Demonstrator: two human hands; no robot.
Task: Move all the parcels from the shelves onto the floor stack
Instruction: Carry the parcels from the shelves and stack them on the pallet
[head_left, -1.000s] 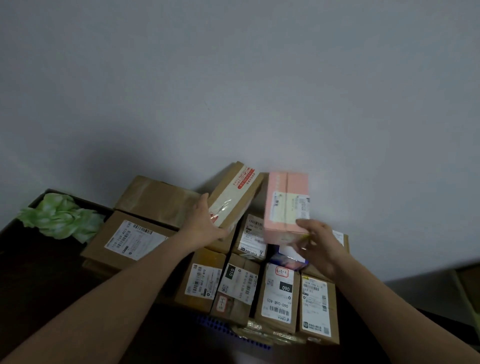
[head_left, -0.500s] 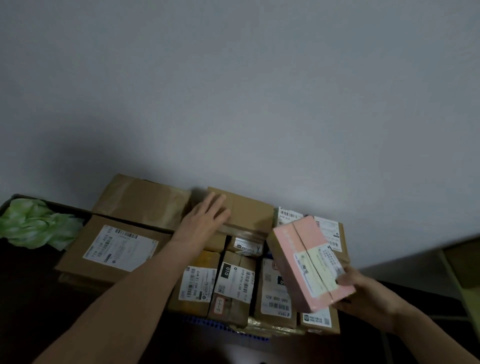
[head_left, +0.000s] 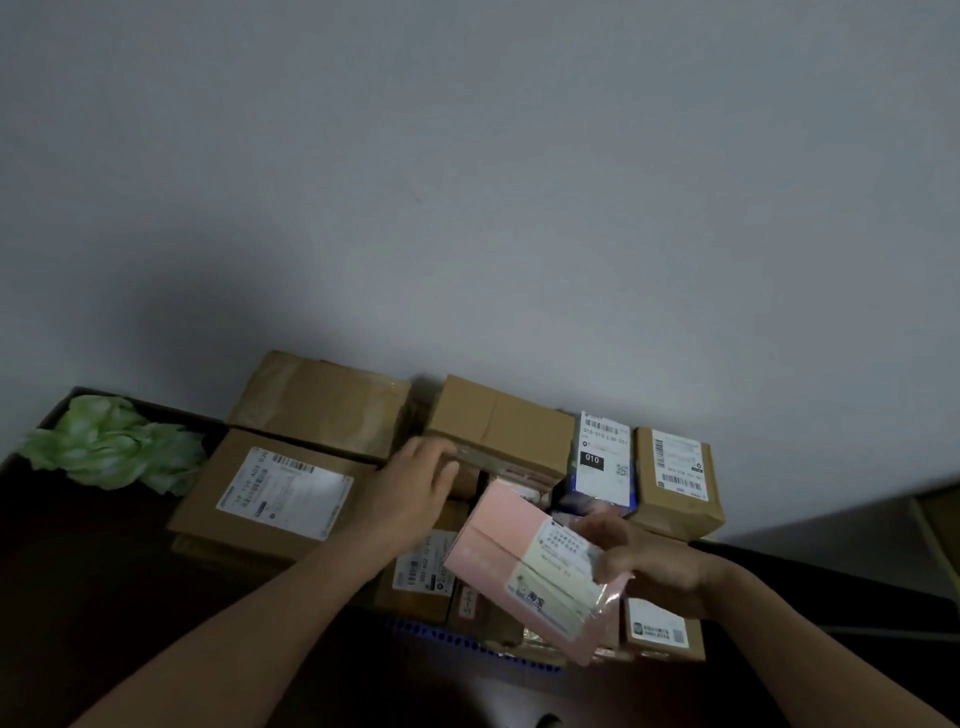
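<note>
**Pink parcel in your right hand, stack just beyond it**

Head view: your right hand (head_left: 641, 564) is clamped on the near-right end of the pink parcel (head_left: 524, 564), fingers wrapped over its label edge, holding it tilted above the floor stack (head_left: 675, 480). The parcel's long axis runs from your grip up and away to the left, toward your left hand (head_left: 415, 480). That hand lies flat, fingers loosely spread and gripping nothing, on the near edge of a brown box (head_left: 498, 426) by the wall. The stack sits directly under and beyond your right grip, so I'd judge the right hand sets it down, with the left nearer to steady the far end.
</note>
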